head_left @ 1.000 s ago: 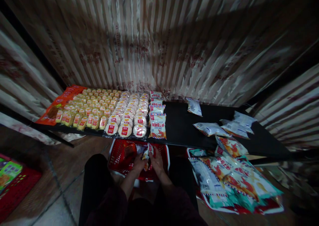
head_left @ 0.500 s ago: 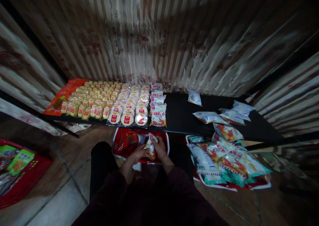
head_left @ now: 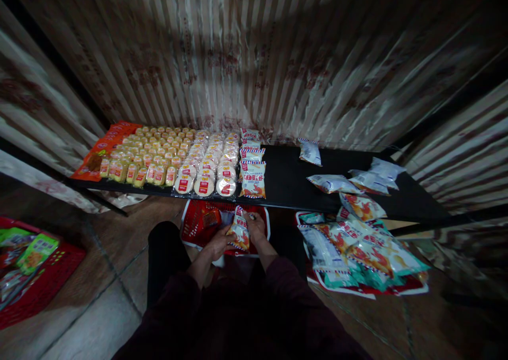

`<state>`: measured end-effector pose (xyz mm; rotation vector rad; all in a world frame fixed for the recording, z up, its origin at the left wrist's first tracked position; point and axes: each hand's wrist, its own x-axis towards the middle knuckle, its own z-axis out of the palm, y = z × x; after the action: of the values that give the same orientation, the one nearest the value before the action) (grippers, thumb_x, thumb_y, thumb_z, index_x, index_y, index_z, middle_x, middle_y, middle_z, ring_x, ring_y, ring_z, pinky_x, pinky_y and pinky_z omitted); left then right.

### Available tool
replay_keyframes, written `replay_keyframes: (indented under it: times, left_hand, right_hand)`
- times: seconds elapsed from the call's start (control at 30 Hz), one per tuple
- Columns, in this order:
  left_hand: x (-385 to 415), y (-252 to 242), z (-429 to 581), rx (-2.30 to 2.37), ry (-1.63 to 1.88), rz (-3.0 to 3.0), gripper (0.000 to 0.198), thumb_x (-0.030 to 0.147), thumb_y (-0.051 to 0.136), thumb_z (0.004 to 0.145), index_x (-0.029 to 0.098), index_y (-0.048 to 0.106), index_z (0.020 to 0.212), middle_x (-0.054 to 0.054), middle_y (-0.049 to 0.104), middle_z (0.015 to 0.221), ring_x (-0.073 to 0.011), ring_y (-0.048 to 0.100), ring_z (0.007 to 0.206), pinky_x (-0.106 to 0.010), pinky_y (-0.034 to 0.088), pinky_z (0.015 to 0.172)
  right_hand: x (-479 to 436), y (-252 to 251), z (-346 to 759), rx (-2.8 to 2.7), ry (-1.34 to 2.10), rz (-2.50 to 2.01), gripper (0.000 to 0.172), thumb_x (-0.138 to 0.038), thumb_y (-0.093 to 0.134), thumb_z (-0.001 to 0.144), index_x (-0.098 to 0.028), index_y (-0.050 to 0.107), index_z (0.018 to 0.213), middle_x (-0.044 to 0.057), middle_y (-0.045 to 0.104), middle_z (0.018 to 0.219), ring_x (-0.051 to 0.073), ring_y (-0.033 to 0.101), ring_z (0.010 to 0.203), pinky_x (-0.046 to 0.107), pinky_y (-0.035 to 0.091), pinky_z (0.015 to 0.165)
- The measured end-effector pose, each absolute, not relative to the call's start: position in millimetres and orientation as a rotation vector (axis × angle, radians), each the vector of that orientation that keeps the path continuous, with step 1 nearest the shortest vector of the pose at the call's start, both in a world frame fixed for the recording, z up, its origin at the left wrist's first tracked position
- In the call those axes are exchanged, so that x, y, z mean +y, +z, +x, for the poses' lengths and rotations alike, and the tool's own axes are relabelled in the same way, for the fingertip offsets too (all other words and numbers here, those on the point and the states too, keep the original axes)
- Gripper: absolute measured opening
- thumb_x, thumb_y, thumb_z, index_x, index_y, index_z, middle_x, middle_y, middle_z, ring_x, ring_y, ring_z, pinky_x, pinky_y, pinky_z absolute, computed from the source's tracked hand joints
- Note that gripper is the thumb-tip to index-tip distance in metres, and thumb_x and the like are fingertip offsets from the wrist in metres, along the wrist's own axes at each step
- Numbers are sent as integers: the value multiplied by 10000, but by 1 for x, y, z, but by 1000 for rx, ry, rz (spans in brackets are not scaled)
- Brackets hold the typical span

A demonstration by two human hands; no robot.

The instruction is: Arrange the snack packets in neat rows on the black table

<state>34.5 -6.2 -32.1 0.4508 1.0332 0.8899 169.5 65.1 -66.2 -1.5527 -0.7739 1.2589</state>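
Between my two hands is a small snack bag (head_left: 239, 232), white and orange with red lettering, held upright over a red basket (head_left: 193, 226). My left hand (head_left: 216, 244) grips its lower left side, and my right hand (head_left: 256, 226) is closed on its upper right edge. Inside the basket an orange-red packet (head_left: 210, 217) lies left of the bag. Just beyond, at the front of the black shelf (head_left: 283, 182), a column of matching snack bags (head_left: 253, 180) overlaps front to back. Rows of round wrapped crackers (head_left: 204, 185) stand left of that column.
Small yellow wrapped cakes (head_left: 153, 153) and an orange bag (head_left: 105, 151) fill the shelf's left end. Loose snack bags (head_left: 333, 183) lie on its right part. A heaped basket of bags (head_left: 365, 246) stands at right, another red basket (head_left: 47, 275) at far left. A striped curtain (head_left: 238, 47) hangs behind.
The snack bag in my hands has turned more upright, its printed front now showing more. My right hand has shifted slightly up its side. The view has tilted a little.
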Motion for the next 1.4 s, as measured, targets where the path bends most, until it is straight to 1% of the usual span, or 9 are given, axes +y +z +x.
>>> replay_keyframes:
  times: [0.17,0.27,0.4,0.47,0.53,0.7,0.9,1.13,1.4]
  left_hand:
    - [-6,-39,31,976,930,374,474,171,791,626,143,610,1063,-106,682,958,-217,672,879,-363,525,828]
    - [-6,-44,30,984,963,339,442,141,779,623,135,614,1032,-106,684,953,-206,674,839,-343,535,784]
    - [-5,-45,32,1001,1010,290,417,127,748,650,136,598,1039,-98,683,937,-193,672,811,-313,538,735]
    - [-4,-45,34,1011,1034,263,400,128,742,655,139,594,1027,-92,679,933,-187,669,815,-308,536,741]
    - [-3,-47,36,1024,1061,237,394,135,736,661,150,588,1027,-82,672,942,-180,664,833,-305,532,759]
    - [-4,-52,39,1062,1126,189,397,141,698,685,180,576,1061,-57,660,957,-155,650,841,-298,521,790]
    - [-5,-53,37,1138,1121,202,467,153,727,643,177,597,1091,-65,677,937,-174,652,840,-309,514,780]
    - [4,-54,38,1278,1151,244,483,380,807,609,138,652,997,-91,712,898,-189,666,794,-323,507,771]
    - [3,-61,43,1349,1223,226,374,303,811,595,124,654,884,-60,709,753,-175,664,694,-327,519,757]
  right_hand:
    - [65,-66,168,-704,1243,-1569,518,-614,671,573,-189,605,861,34,689,693,181,629,604,286,495,565]
    - [64,-65,170,-701,1251,-1576,620,-579,672,603,-191,586,1080,63,720,859,210,671,760,302,523,662]
    - [59,-62,173,-692,1313,-1577,760,-538,679,639,-227,460,1297,71,703,1048,228,669,934,327,530,766]
    - [55,-61,172,-684,1393,-1544,711,-544,655,668,-214,486,1274,82,714,1016,244,679,910,355,541,753]
    - [50,-58,170,-685,1486,-1492,610,-542,647,681,-194,563,1175,89,729,943,256,690,862,371,548,730]
    - [36,-55,168,-704,1650,-1402,435,-498,708,623,-175,660,911,84,736,819,248,697,764,357,545,694]
    - [25,-59,172,-717,1639,-1358,455,-446,772,529,-185,657,883,49,736,819,209,690,739,324,531,722]
    - [25,-56,175,-752,1642,-1322,502,-456,781,532,-170,668,928,57,740,817,230,698,771,360,536,763]
    - [16,-54,176,-762,1593,-1386,571,-509,771,525,-185,654,980,65,744,873,237,699,794,366,542,758]
